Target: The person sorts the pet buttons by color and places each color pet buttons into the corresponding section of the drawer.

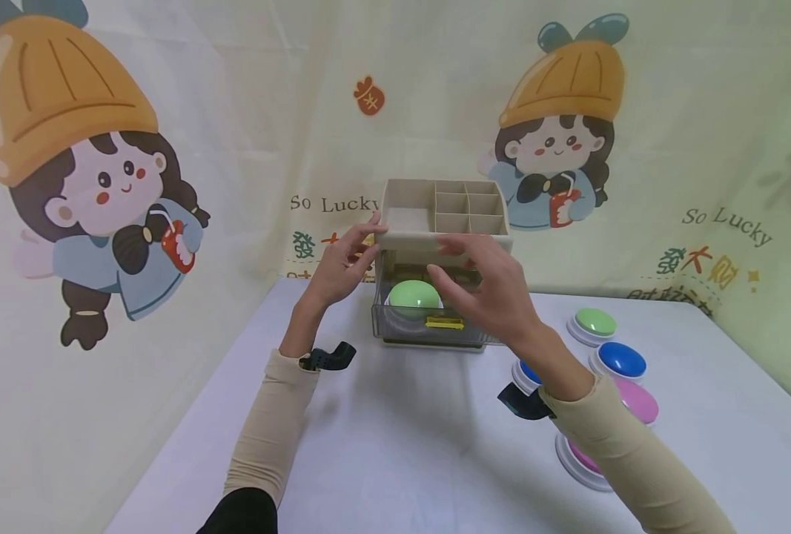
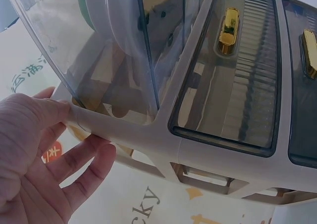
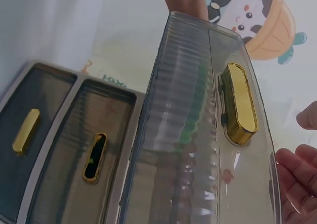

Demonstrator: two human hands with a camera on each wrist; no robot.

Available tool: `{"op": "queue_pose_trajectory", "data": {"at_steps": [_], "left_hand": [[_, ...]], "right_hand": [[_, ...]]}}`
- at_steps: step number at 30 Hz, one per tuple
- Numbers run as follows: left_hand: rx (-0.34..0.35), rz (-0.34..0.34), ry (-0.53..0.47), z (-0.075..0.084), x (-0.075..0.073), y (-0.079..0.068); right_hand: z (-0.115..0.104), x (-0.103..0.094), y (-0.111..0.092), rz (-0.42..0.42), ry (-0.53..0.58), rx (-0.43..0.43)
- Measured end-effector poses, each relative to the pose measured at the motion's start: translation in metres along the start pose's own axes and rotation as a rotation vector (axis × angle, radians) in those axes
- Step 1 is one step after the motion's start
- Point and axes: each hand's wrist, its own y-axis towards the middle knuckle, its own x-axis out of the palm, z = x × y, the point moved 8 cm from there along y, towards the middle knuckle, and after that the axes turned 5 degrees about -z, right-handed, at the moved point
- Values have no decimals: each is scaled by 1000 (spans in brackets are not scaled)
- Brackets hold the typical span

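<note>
A beige desktop organizer [image 1: 408,240] with a divided top stands at the back of the table. Its clear upper drawer [image 1: 395,326] with a gold handle [image 1: 445,323] is pulled out. Inside the drawer sits a round white-based button with a green dome [image 1: 415,294]. My left hand [image 1: 335,271] pinches the organizer's upper left corner, thumb on the front frame, as the left wrist view shows. Fingers spread and holding nothing, my right hand [image 1: 495,293] hovers over the drawer's right side. In the right wrist view its fingers [image 3: 297,174] appear beside the drawer's front edge.
Right of the organizer lie several round buttons: a green one [image 1: 595,322], a blue one [image 1: 622,360], a pink one [image 1: 637,401], and others partly hidden under my right forearm. A printed cloth [image 1: 435,126] hangs behind the white table [image 1: 382,445].
</note>
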Motion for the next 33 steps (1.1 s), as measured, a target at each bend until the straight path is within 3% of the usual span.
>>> {"op": "queue_pose_trajectory", "data": {"at_steps": [8,21,29,33], "left_hand": [[-14,-4,-12,-1,1,1],[-34,4,-32,-2,5,2],[-42,-9,-31,30,2,-4],[-43,-8,-24,32,1,-5]], "right_hand": [[4,-17,-15,60,-39,2],[29,-43,-31,196,-34,72],[45,-57,-37,224,-81,138],[55,-62,-40,241,-122,173]]}}
